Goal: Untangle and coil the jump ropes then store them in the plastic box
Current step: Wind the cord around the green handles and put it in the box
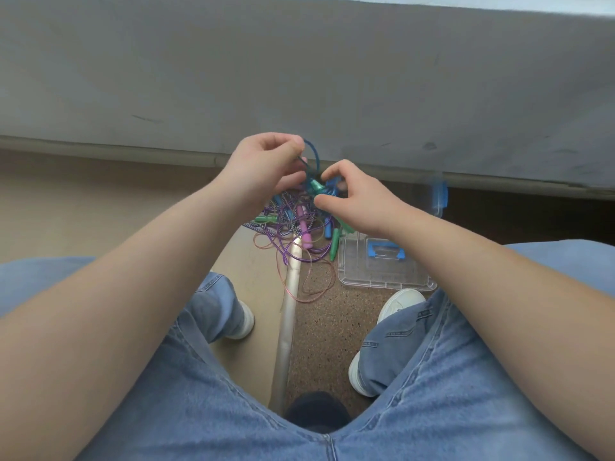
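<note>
You sit facing a grey wall, both hands raised at the centre of the frame over a tangle of jump ropes [293, 224] heaped on the floor between your feet. Your left hand [266, 168] pinches a blue rope loop [312, 153] that arcs up above its fingertips, the grip narrow and closed on the cord. Your right hand [352, 197], just to the right and slightly lower, curls thumb and forefinger around a teal handle [316, 188] and the strands bunched beside it. The knot being worked sits between the two grips, nearer the right hand, and the blue loop runs from it up and left, so the freeing pull looks to lie along that line, apart and upward. Below the hands, pink [304, 227], green [334, 247] and blue handles trail from the heap with thin purple and copper cords looping down-frame across a pale floor strip [289, 311]. The clear plastic box [386, 271] with blue latches lies at centre right, just beside the pile and under your right wrist, holding no ropes as far as shows. Your fingers hide the knot itself, so which cords cross there, and how many ropes there are, cannot be made out.
</note>
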A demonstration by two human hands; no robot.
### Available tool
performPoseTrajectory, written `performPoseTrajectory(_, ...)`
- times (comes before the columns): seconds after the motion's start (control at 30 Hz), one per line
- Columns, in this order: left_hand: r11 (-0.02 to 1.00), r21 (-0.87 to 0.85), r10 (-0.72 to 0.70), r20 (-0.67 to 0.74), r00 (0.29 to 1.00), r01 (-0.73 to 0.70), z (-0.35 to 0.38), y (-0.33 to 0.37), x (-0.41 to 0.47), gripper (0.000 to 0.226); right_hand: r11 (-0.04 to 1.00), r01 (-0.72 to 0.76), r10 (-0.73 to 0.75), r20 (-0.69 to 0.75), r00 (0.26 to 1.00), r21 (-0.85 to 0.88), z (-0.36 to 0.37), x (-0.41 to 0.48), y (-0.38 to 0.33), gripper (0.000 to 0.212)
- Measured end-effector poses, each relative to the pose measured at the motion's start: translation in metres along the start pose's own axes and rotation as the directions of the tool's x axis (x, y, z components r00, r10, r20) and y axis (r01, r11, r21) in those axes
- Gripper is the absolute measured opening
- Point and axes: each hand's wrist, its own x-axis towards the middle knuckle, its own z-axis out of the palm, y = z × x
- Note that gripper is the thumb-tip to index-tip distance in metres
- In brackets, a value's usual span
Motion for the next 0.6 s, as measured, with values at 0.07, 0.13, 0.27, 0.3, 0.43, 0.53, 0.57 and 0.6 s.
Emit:
performPoseTrajectory(0.07, 0.982, 0.173, 0.081, -0.006, 0.997, -0.079, 0.005, -0.003, -0.002, 0.005, 0.99, -0.071, 0.082, -0.094, 0.992, 0.12, -0.002, 0.009, 0.005, 0.033)
performPoseTrajectory(0.13, 0.943, 0.312, 0.116, 0.031, 0.993, -0.12, 0.012, -0.01, -0.003, 0.007, 0.944, -0.111, 0.158, -0.134, 0.978, 0.31, -0.004, 0.016, 0.008, 0.025)
performPoseTrajectory(0.27, 0.907, 0.406, 0.089, 0.077, 0.993, -0.113, 0.029, -0.028, 0.002, 0.005, 0.73, -0.145, 0.237, -0.047, 0.97, 0.668, -0.008, 0.021, 0.003, 0.021)
performPoseTrajectory(0.3, 0.902, 0.412, 0.109, 0.069, 0.992, -0.128, 0.033, -0.033, 0.006, 0.004, 0.658, -0.162, 0.25, -0.01, 0.968, 0.736, -0.008, 0.023, 0.003, 0.025)
performPoseTrajectory(0.43, 0.864, 0.466, 0.198, 0.029, 0.98, -0.188, 0.042, -0.043, 0.023, 0.009, 0.428, -0.238, 0.33, 0.094, 0.939, 0.872, -0.015, 0.03, 0.009, 0.028)
performPoseTrajectory(0.53, 0.858, 0.482, 0.182, 0.035, 0.983, -0.176, 0.047, -0.054, 0.037, 0.016, 0.458, -0.275, 0.394, 0.085, 0.915, 0.845, -0.011, 0.043, 0.023, 0.03)
performPoseTrajectory(0.57, 0.864, 0.475, 0.17, 0.034, 0.985, -0.165, 0.05, -0.058, 0.042, 0.019, 0.494, -0.277, 0.412, 0.059, 0.909, 0.824, -0.009, 0.049, 0.029, 0.029)
performPoseTrajectory(0.6, 0.874, 0.462, 0.153, 0.028, 0.988, -0.149, 0.052, -0.061, 0.047, 0.021, 0.521, -0.277, 0.422, 0.038, 0.906, 0.807, -0.008, 0.054, 0.034, 0.029)
